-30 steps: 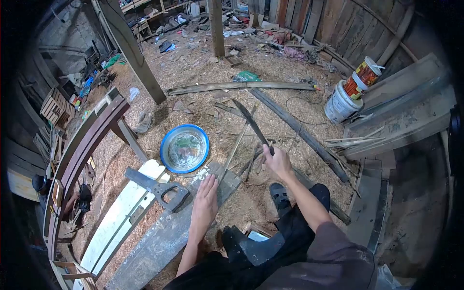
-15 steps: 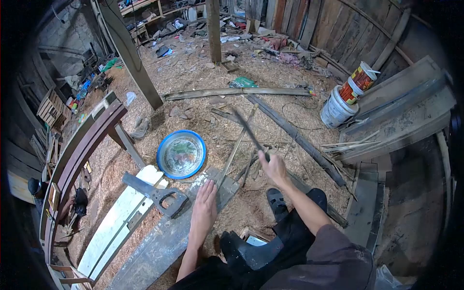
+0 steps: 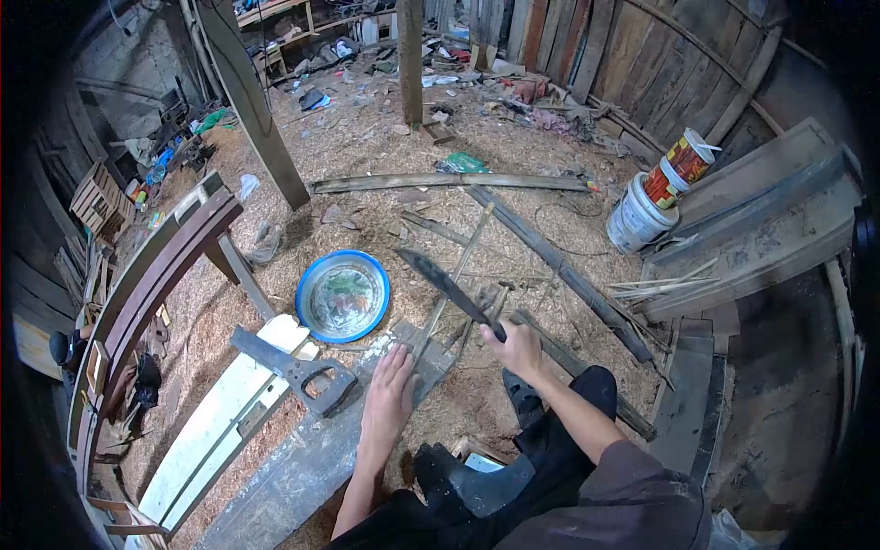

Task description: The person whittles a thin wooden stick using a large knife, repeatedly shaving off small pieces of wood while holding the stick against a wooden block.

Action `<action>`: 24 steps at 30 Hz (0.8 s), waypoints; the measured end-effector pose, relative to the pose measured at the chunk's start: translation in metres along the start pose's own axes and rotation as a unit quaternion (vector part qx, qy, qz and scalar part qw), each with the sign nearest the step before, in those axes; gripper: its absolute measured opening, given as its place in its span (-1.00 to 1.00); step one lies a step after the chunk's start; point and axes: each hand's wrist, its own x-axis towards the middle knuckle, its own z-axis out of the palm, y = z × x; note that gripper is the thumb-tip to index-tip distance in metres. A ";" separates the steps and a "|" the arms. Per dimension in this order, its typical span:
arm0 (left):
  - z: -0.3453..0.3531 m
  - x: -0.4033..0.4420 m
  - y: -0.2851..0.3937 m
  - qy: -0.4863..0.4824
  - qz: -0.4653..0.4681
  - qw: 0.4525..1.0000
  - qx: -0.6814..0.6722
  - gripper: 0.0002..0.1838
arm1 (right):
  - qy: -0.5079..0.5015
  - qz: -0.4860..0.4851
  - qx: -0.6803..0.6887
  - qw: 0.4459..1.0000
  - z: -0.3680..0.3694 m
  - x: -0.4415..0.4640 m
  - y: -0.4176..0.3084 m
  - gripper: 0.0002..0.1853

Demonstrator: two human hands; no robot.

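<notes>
Right hand [image 3: 515, 353] is gripping a long dark-bladed knife [image 3: 428, 269]
Flat left hand [image 3: 388, 394] is lying over a grey wooden plank [image 3: 284, 484], beside a thin pale strip [image 3: 472, 243].

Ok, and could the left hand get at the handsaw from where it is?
Very likely yes: the left hand lies over the grey board, close beside the handsaw, and nothing visible stands between them.
</notes>
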 end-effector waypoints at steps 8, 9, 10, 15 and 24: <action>-0.004 0.002 0.003 -0.005 -0.002 0.999 0.048 -0.59 | -0.015 0.040 0.066 0.997 0.000 -0.032 -0.022 -0.33; -0.002 0.001 0.001 -0.004 -0.001 0.999 0.047 -0.59 | -0.014 0.039 0.064 0.997 -0.001 -0.034 -0.023 -0.33; 0.001 0.001 -0.003 -0.001 -0.001 0.998 0.064 -0.59 | -0.012 0.038 0.050 0.998 -0.002 -0.035 -0.023 -0.34; 0.004 -0.006 -0.009 0.012 0.015 0.995 0.093 -0.59 | -0.033 0.060 0.057 0.996 -0.011 -0.040 -0.026 -0.35; -0.032 -0.051 0.016 0.037 -0.024 0.991 0.128 -0.54 | -0.004 0.010 0.007 1.000 -0.034 -0.044 -0.045 -0.22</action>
